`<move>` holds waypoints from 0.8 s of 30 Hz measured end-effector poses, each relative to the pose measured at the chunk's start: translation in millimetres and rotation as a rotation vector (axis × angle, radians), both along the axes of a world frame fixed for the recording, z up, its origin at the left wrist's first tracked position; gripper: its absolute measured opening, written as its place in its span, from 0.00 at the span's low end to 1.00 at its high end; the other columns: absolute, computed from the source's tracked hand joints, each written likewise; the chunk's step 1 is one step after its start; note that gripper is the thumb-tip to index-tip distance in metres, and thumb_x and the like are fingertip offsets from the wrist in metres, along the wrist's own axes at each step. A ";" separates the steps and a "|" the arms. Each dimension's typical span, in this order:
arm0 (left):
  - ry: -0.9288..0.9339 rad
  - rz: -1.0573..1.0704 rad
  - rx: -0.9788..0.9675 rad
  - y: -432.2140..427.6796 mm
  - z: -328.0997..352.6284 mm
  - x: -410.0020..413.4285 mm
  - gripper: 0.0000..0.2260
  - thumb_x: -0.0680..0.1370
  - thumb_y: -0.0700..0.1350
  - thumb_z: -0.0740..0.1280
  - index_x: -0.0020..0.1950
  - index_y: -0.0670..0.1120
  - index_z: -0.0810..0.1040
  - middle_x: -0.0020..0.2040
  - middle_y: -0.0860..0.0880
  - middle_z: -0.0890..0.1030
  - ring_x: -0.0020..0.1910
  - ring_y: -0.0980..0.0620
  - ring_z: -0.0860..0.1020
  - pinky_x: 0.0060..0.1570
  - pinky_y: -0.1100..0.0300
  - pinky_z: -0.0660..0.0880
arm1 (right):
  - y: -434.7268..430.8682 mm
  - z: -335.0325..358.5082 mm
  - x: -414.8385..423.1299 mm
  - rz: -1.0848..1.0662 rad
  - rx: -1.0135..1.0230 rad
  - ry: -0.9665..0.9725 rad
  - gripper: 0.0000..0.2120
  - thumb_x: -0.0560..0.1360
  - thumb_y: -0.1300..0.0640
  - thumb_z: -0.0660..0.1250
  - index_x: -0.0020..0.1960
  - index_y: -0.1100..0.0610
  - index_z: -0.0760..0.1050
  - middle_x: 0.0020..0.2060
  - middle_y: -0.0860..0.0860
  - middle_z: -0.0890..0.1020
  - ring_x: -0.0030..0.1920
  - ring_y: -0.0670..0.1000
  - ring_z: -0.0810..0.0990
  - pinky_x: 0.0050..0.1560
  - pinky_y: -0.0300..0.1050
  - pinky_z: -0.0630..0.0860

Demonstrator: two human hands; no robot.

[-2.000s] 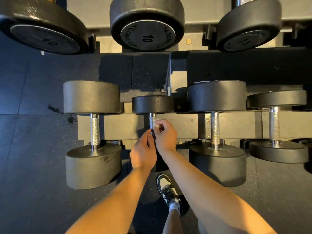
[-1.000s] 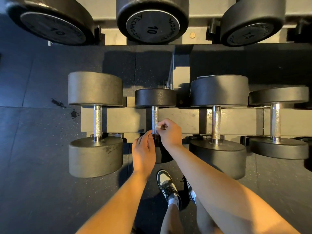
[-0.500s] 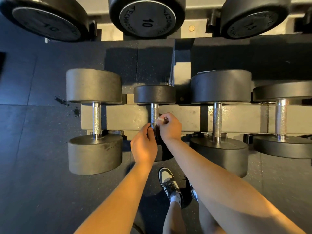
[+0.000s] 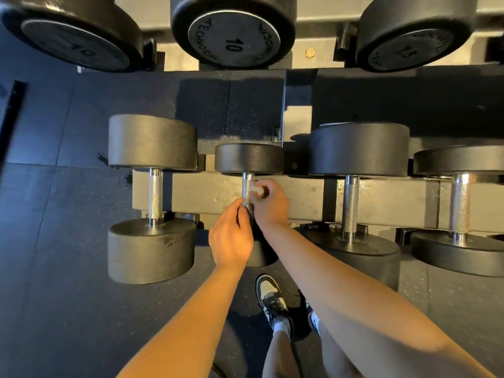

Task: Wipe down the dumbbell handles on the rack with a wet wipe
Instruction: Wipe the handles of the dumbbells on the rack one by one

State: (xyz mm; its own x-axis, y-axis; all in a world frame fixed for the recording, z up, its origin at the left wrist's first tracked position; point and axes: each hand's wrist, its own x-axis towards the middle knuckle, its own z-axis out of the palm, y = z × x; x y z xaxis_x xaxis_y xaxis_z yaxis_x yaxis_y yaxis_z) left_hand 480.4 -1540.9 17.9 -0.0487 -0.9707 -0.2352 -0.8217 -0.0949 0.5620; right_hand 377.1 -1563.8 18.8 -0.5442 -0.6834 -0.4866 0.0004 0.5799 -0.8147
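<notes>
**Lower tier, second position from left**

Grip of the right hand pinched on the wet wipe, which is pressed to the knurled handle of the small dumbbell on the rack. The left hand lies at the handle's near end; whether its grip is closed or loose cannot be told.

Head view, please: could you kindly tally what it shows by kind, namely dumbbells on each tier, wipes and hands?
Lower-tier dumbbells: 4
Upper-tier dumbbells, partly cropped: 3
Wet wipe: 1
Hands: 2
Total: 10
</notes>
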 end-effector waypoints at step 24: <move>-0.027 0.107 -0.015 7.7 4.6 -4.7 0.15 0.84 0.52 0.58 0.68 0.56 0.78 0.47 0.56 0.84 0.42 0.57 0.78 0.46 0.56 0.76 | 13.1 -18.3 0.1 0.092 0.110 0.042 0.13 0.79 0.59 0.68 0.64 0.54 0.79 0.58 0.50 0.80 0.54 0.47 0.77 0.46 0.34 0.70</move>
